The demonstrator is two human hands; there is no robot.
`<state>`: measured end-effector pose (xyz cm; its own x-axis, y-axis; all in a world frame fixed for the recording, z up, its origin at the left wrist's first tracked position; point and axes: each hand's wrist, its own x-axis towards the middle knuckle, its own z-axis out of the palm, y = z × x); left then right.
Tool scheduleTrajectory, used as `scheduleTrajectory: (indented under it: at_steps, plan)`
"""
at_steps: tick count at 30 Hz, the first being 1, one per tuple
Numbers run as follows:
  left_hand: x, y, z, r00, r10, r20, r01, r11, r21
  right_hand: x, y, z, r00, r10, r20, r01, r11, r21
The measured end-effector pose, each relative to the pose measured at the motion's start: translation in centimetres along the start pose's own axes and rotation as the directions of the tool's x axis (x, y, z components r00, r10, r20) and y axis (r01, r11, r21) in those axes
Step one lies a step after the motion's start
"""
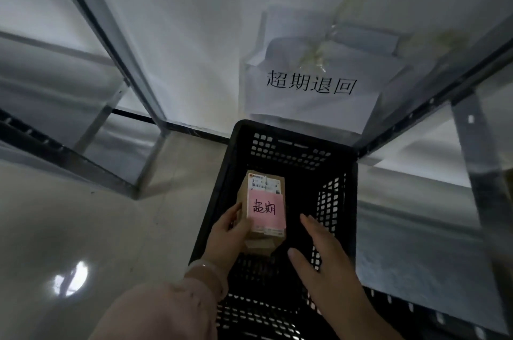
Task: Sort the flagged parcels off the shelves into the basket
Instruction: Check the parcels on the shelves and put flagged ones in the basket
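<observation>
Fingers (233, 211) of the left hand (227, 235) curl round a brown parcel (263, 192); the right hand (324, 253) hovers just beside, fingers straight and apart. Metal shelves (111, 42) flank the black basket (283, 150). Inside it the parcel, pink flag (268, 209) upward, looks like the first delivered, not yet released; open room lies to its right.

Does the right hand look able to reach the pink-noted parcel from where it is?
Probably yes. The right hand is open just right of the parcel, over the basket, with nothing between them. The left hand holds only the parcel's left side.
</observation>
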<state>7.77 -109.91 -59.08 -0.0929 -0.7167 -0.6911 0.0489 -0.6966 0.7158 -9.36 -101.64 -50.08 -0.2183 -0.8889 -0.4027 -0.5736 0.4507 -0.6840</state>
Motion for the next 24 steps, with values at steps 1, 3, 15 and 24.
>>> scheduleTrajectory:
  at_steps: [1,3,15,24]
  plan:
    - [2.0,-0.5,0.2,1.0,-0.007,-0.007,0.007,1.0,0.003,1.4,0.6,0.8,1.0,0.017,-0.008,-0.016,1.0,0.019]
    - [5.5,-1.2,0.8,1.0,-0.017,-0.022,0.018,1.0,0.018,3.9,2.0,2.4,0.998,0.062,0.0,-0.062,0.996,0.057]
    - [19.4,-2.3,3.4,0.977,0.125,-0.17,-0.087,0.972,0.216,11.2,8.3,7.1,0.985,0.166,-0.043,-0.148,0.949,0.278]
    - [18.9,-2.5,3.6,0.96,0.182,-0.211,-0.017,0.794,0.608,11.0,9.1,6.6,0.997,0.083,-0.006,-0.082,0.991,0.102]
